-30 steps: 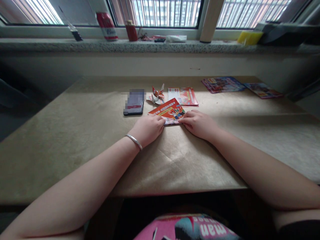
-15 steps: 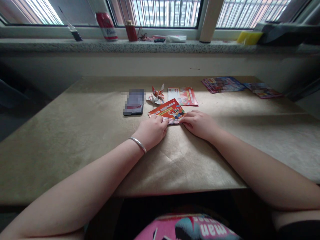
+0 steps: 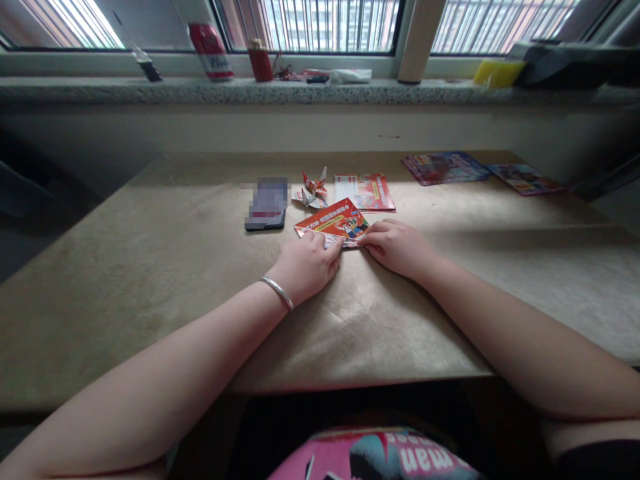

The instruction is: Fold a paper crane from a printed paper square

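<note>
A red printed paper leaflet lies on the table with its near edge folded up into a narrow pale strip. My left hand, with a silver bangle at the wrist, presses its fingers onto the strip's left part. The fingers are bent and close together, the index finger lying along the fold. At the right end of the fold, my right hand pinches the leaflet's corner between thumb and fingers. Just behind the leaflet stands a folded paper crane. A small stack of red and white leaflets lies behind to the right.
A dark phone lies left of the leaflet. Colourful printed sheets are spread at the table's back right. On the stone windowsill are a red can, a red holder and a yellow object.
My left index finger has slid slightly right along the fold, towards my right hand. My right hand keeps its place at the corner.
</note>
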Available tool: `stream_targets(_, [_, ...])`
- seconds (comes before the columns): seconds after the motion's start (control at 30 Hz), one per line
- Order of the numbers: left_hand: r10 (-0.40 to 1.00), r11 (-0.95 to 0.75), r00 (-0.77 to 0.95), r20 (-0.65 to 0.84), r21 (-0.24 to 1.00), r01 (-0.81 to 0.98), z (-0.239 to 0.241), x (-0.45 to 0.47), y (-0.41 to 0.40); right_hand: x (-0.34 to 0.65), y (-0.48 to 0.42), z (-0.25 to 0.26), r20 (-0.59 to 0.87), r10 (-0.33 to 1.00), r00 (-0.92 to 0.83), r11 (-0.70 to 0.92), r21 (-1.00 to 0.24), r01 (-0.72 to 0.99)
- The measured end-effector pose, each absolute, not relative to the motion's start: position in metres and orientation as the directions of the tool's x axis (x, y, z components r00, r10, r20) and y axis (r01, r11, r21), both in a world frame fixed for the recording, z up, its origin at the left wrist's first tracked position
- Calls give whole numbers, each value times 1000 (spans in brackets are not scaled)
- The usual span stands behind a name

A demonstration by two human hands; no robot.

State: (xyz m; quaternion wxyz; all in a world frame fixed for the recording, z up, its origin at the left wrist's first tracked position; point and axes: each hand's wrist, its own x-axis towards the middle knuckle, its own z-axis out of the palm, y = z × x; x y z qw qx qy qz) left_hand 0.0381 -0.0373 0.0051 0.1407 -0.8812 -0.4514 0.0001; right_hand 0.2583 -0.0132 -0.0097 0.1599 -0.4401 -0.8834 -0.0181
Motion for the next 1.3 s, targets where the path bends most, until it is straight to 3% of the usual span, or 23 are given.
stream_targets(0.27, [764, -584, 620, 177, -219, 782, 0, 38, -34, 259, -13, -10, 316, 770, -555, 616, -140, 775])
stream_targets(0.6, [684, -707, 705, 187, -67, 704, -9, 37, -30, 259, -12, -12, 322, 763, -560, 621, -127, 773])
stream_targets(1.3, [645, -725, 734, 215, -133, 676, -13, 38, -29, 259, -11, -11, 298, 776, -556, 611, -137, 779])
